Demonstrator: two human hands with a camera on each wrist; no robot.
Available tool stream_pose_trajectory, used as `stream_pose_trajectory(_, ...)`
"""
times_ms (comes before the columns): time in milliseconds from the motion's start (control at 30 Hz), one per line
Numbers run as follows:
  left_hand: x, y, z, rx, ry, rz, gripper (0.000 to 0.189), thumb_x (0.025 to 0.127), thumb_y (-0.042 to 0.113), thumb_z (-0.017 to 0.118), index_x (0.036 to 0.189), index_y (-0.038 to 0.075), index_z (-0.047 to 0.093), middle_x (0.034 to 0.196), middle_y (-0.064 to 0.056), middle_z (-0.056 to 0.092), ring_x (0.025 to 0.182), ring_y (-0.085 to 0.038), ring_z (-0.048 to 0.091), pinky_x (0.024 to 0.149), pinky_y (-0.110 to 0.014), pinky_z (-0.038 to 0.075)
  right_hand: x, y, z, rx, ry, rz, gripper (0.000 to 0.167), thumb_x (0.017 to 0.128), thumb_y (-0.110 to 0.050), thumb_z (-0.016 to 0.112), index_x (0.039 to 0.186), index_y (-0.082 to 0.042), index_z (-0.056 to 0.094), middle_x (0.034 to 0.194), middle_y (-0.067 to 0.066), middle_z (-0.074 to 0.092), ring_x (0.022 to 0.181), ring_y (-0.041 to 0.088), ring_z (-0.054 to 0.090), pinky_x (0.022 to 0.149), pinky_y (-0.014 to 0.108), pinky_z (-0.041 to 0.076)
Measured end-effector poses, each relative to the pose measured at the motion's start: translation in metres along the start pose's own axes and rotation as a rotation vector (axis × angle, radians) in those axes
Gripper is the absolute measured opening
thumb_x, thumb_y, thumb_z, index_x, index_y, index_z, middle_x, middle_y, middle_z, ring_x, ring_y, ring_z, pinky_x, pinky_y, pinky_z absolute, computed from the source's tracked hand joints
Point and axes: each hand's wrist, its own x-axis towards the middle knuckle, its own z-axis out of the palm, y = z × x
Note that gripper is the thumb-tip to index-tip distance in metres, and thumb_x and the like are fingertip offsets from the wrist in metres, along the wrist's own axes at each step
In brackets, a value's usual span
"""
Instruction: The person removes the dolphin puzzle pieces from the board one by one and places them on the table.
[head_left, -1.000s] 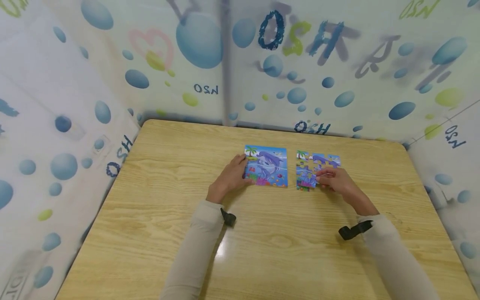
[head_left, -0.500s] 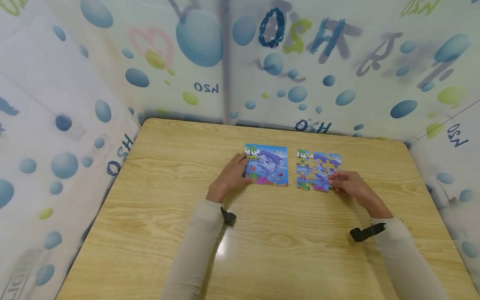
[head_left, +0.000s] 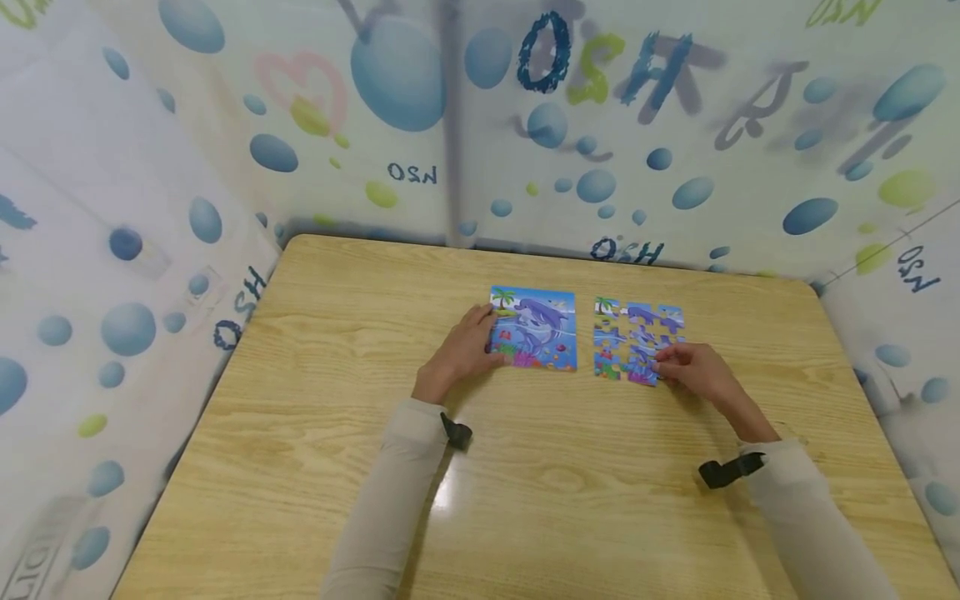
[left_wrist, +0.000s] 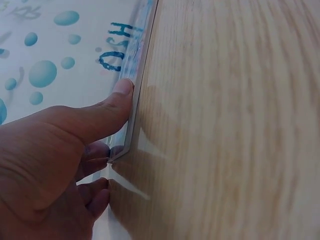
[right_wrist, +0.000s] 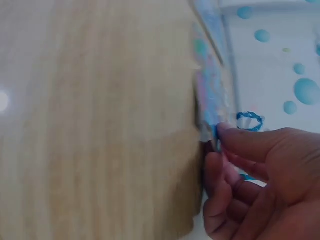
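Observation:
On the table lies a dolphin picture board point(head_left: 534, 328). My left hand point(head_left: 463, 346) holds it by its lower left corner, the thumb on the near edge and the fingers along the left side; the left wrist view shows the thumb point(left_wrist: 120, 102) against the board's edge. To the right lies a partly assembled jigsaw puzzle point(head_left: 608, 337) of the same picture. My right hand point(head_left: 701, 372) pinches a puzzle piece point(head_left: 643, 367) between thumb and fingers at the puzzle's near side, in the middle column. The fingers and wrist hide the puzzle's lower right part. In the right wrist view the pinched piece is blurred.
The wooden table point(head_left: 540, 483) extends around both pictures. Behind it stands a wall point(head_left: 480, 125) printed with blue and green bubbles and letters. A narrow strip of table separates the board from the puzzle.
My right hand has carried the piece rightward from over the left column to the middle column, then shifted slightly nearer and lower. My left hand stays at the board.

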Motion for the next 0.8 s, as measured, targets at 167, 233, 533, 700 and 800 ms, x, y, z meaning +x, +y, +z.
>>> stream_pose_trajectory(167, 0.0010, 0.0001, -0.0007, -0.006, -0.005, 0.004, 0.088, 0.092, 0.041, 0.070, 0.155, 0.000, 0.026, 0.165, -0.013, 0.016, 0.154, -0.030, 0.007, 0.124, -0.040, 0.011, -0.0003, 0.0005, 0.0040, -0.113, 0.075, -0.058, 0.024, 0.097, -0.018, 0.064, 0.108, 0.002, 0.070, 0.088, 0.011, 0.070, 0.077, 0.017, 0.058, 0.070, 0.031, 0.045)
stream_pose_trajectory(233, 0.0015, -0.0002, -0.0007, -0.005, -0.005, 0.006, 0.088, 0.092, 0.041, 0.070, 0.155, 0.000, 0.026, 0.165, -0.013, 0.016, 0.154, -0.030, 0.007, 0.124, -0.040, 0.011, -0.0008, -0.0003, 0.0046, -0.127, 0.088, -0.080, 0.022, 0.097, -0.016, 0.064, 0.108, 0.003, 0.070, 0.090, 0.013, 0.071, 0.079, 0.020, 0.061, 0.071, 0.033, 0.045)
stream_pose_trajectory(533, 0.0032, -0.0011, 0.0007, -0.009, -0.003, 0.009, 0.088, 0.091, 0.040, 0.070, 0.155, -0.001, 0.026, 0.165, -0.014, 0.016, 0.154, -0.030, 0.008, 0.124, -0.040, 0.011, -0.0021, 0.0014, 0.0083, -0.172, 0.117, -0.104, 0.018, 0.095, -0.015, 0.066, 0.104, 0.000, 0.071, 0.088, 0.012, 0.071, 0.087, 0.032, 0.065, 0.072, 0.038, 0.049)
stream_pose_trajectory(700, 0.0027, -0.0012, 0.0001, -0.002, -0.006, 0.007, 0.088, 0.092, 0.040, 0.070, 0.155, -0.001, 0.026, 0.165, -0.014, 0.016, 0.154, -0.031, 0.008, 0.124, -0.039, 0.011, -0.0022, 0.0002, 0.0081, -0.160, 0.116, -0.108, 0.018, 0.096, -0.015, 0.066, 0.105, 0.000, 0.071, 0.089, 0.012, 0.070, 0.087, 0.032, 0.065, 0.072, 0.037, 0.048)
stream_pose_trajectory(800, 0.0023, -0.0014, 0.0003, -0.001, -0.008, 0.006, 0.088, 0.092, 0.040, 0.070, 0.155, -0.002, 0.025, 0.165, -0.014, 0.016, 0.154, -0.031, 0.008, 0.124, -0.040, 0.011, -0.0017, 0.0000, 0.0081, -0.156, 0.105, -0.103, 0.018, 0.096, -0.015, 0.066, 0.106, 0.000, 0.071, 0.089, 0.012, 0.070, 0.087, 0.031, 0.065, 0.072, 0.036, 0.048)
